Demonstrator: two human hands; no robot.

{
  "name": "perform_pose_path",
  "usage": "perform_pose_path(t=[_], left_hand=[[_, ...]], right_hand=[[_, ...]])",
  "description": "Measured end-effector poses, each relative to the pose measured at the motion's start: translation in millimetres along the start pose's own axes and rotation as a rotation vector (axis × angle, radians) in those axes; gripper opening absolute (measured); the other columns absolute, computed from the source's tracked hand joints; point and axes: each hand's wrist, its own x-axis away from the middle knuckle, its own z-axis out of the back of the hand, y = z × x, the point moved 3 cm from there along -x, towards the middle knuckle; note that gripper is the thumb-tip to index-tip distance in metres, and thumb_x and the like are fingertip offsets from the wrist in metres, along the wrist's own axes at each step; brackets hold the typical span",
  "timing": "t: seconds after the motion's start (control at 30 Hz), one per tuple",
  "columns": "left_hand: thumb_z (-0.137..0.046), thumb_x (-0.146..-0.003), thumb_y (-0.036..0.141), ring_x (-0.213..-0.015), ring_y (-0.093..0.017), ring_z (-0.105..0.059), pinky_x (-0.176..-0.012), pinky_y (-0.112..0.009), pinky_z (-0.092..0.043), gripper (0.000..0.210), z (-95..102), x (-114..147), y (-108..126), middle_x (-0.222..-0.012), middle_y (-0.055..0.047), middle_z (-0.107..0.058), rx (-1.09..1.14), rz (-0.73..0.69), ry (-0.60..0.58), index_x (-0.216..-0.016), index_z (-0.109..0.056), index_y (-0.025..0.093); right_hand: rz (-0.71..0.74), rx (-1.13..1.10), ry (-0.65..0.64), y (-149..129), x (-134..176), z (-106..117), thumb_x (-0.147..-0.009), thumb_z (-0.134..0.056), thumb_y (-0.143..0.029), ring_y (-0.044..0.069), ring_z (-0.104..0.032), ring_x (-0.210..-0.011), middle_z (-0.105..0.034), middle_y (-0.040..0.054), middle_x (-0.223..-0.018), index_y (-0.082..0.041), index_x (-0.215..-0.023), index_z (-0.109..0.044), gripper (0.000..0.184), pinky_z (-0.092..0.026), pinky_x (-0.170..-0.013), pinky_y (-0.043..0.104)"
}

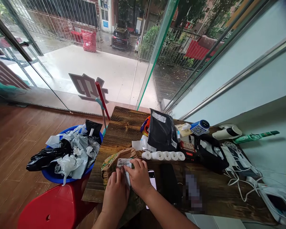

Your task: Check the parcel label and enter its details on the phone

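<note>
A brown cardboard parcel [120, 155] with green-yellow tape along its edges lies at the table's near left. On its top is a white shipping label [124, 162] printed with a barcode. Both my hands are at this label. My left hand [115, 192] has its fingers bent, with the tips pinching the label's lower edge. From the right, my right hand [140, 178] reaches over, its thumb and curled fingers closed at the label's right side. A lit phone [152, 180] lies partly hidden beside my right wrist.
Behind the parcel are several white paper rolls [167, 156] and a black plastic mailer [160, 132]. Cables [244, 187] tangle on the right. At left are a blue basket [51, 176] heaped with plastic bags and a red stool [54, 203]. Glass doors stand ahead.
</note>
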Motion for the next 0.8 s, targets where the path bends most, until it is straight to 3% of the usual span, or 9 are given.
perform_pose_path(t=[0.2,0.4,0.63,0.8], left_hand=[[-0.065,-0.063,0.017,-0.086,-0.028,-0.052,-0.078,-0.037,-0.051,0.05,-2.9,-3,6,-0.1,-0.019,-0.066,-0.055,0.002,-0.005,-0.11,-0.065,0.001],[-0.064,-0.065,0.013,-0.083,-0.028,-0.051,-0.073,-0.036,-0.05,0.043,-9.2,-4,9,-0.098,-0.02,-0.066,-0.092,-0.022,-0.01,-0.107,-0.067,0.003],[-0.065,-0.064,0.014,-0.086,-0.027,-0.048,-0.077,-0.037,-0.048,0.048,-14.7,-1,9,-0.103,-0.019,-0.064,-0.045,0.012,0.025,-0.11,-0.065,0.001],[-0.055,-0.068,0.014,-0.089,-0.024,-0.047,-0.08,-0.036,-0.047,0.045,-8.6,1,-2,-0.106,-0.014,-0.064,0.028,-0.015,0.04,-0.111,-0.064,0.004]], right_hand=[[-0.028,0.022,0.021,2,1,0,-0.083,-0.061,-0.02,0.022,-0.044,-0.086,-0.055,0.0044,-0.089,-0.032,-0.097,-0.066,0.019,-0.028,-0.075,0.036],[-0.028,0.014,0.024,3,3,0,-0.083,-0.061,-0.02,0.022,-0.044,-0.087,-0.054,0.004,-0.09,-0.032,-0.098,-0.066,0.02,-0.029,-0.076,0.035],[-0.005,0.026,0.014,2,6,0,-0.083,-0.06,-0.017,0.022,-0.043,-0.089,-0.054,0.0042,-0.095,-0.037,-0.115,-0.06,0.038,-0.031,-0.08,0.036],[-0.053,0.049,0.013,2,6,-4,-0.083,-0.059,-0.015,0.022,-0.043,-0.089,-0.052,0.0053,-0.092,-0.034,-0.109,-0.064,0.033,-0.031,-0.079,0.037]])
